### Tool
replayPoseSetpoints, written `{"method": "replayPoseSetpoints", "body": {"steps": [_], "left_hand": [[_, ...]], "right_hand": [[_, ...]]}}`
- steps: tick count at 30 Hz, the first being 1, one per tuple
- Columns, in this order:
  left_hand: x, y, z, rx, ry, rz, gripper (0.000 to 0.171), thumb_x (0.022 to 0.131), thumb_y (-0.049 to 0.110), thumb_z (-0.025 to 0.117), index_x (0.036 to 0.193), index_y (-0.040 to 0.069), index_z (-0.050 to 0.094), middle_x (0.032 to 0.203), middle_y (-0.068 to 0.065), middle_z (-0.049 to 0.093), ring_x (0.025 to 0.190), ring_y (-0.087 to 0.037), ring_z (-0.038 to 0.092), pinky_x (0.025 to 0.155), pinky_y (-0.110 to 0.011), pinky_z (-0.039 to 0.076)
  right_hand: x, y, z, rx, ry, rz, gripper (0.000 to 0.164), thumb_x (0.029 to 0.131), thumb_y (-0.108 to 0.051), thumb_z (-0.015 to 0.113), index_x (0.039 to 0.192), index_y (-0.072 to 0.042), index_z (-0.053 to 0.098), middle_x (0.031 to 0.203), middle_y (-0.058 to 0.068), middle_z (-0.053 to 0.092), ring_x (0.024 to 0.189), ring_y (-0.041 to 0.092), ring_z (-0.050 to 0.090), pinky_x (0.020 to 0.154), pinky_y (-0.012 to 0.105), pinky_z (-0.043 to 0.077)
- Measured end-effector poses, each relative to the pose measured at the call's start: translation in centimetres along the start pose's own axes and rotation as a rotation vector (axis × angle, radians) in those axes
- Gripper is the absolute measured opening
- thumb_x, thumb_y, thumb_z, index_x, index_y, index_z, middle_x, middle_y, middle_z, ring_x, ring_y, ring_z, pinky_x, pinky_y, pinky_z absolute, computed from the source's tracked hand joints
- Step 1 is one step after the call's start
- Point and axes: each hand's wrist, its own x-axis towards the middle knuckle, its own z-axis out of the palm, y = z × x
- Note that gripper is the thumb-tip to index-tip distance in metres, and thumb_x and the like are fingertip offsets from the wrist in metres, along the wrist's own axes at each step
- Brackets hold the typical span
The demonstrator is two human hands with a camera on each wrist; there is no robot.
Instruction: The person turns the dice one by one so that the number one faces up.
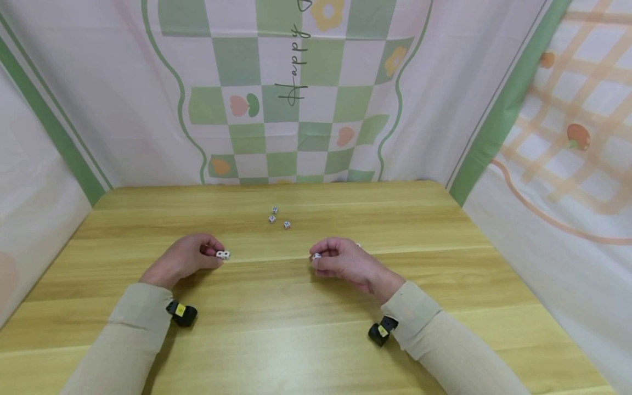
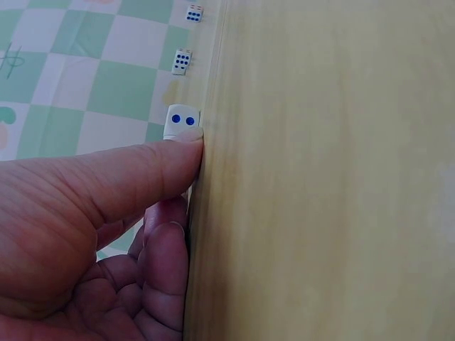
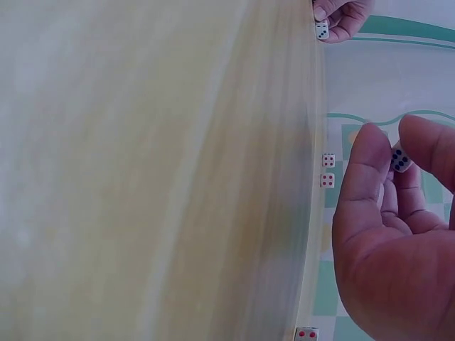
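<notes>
At the left of the head view, two white dice [image 1: 223, 254] sit side by side at the fingertips of my left hand [image 1: 184, 258]. The left wrist view shows its thumb against a die [image 2: 182, 119] with two blue dots; whether both dice are gripped I cannot tell. My right hand [image 1: 348, 263] pinches a single die [image 1: 316, 256] between thumb and finger. Blue dots show on that die [image 3: 400, 159] in the right wrist view, where it is held above the tabletop. Just behind the right hand, another die [image 1: 358, 245] is mostly hidden.
Farther back lie three loose dice, one at the rear [image 1: 275, 210], a second die [image 1: 272, 219] close in front, and a third die [image 1: 287, 225] slightly right. The wooden table [image 1: 276, 340] ends at a patterned curtain [image 1: 316, 137]. Curtains also hang on both sides.
</notes>
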Motion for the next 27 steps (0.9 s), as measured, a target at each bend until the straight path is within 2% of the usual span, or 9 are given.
{"method": "replayPoseSetpoints", "body": {"steps": [10,19,23,27], "left_hand": [[-0.07,-0.07,0.02,-0.008,-0.002,-0.005,0.025,0.094,0.017,0.078,0.116,0.007,0.07,0.106,-0.007,0.063,0.095,-0.024,0.054,0.081,-0.035,0.043],[-0.03,-0.15,0.04,-0.004,0.0,-0.003,0.024,0.094,0.017,0.078,0.114,0.007,0.07,0.105,-0.007,0.063,0.094,-0.024,0.053,0.08,-0.035,0.043],[0.05,-0.21,0.07,-0.001,0.002,0.002,0.024,0.093,0.017,0.078,0.114,0.007,0.07,0.104,-0.006,0.063,0.094,-0.024,0.054,0.08,-0.035,0.043],[0.08,-0.28,0.07,0.005,0.003,0.006,0.024,0.093,0.017,0.078,0.114,0.007,0.07,0.105,-0.006,0.063,0.095,-0.023,0.054,0.081,-0.035,0.043]], "right_hand": [[-0.02,-0.06,0.04,-0.011,0.002,0.0,0.032,0.097,-0.005,0.07,0.126,0.004,0.059,0.12,0.019,0.068,0.101,0.021,0.068,0.089,0.034,0.059],[-0.01,0.08,-0.06,-0.047,-0.013,-0.018,0.043,0.098,-0.009,0.07,0.138,0.005,0.06,0.129,0.021,0.066,0.108,0.021,0.068,0.092,0.035,0.058],[-0.06,0.07,-0.09,-0.061,-0.008,-0.015,0.041,0.098,-0.011,0.071,0.135,0.004,0.063,0.125,0.019,0.068,0.105,0.021,0.068,0.092,0.035,0.058],[-0.04,0.06,-0.03,-0.053,-0.007,-0.015,0.04,0.097,-0.008,0.072,0.132,0.006,0.063,0.113,0.012,0.068,0.1,0.018,0.067,0.09,0.034,0.058]]}}
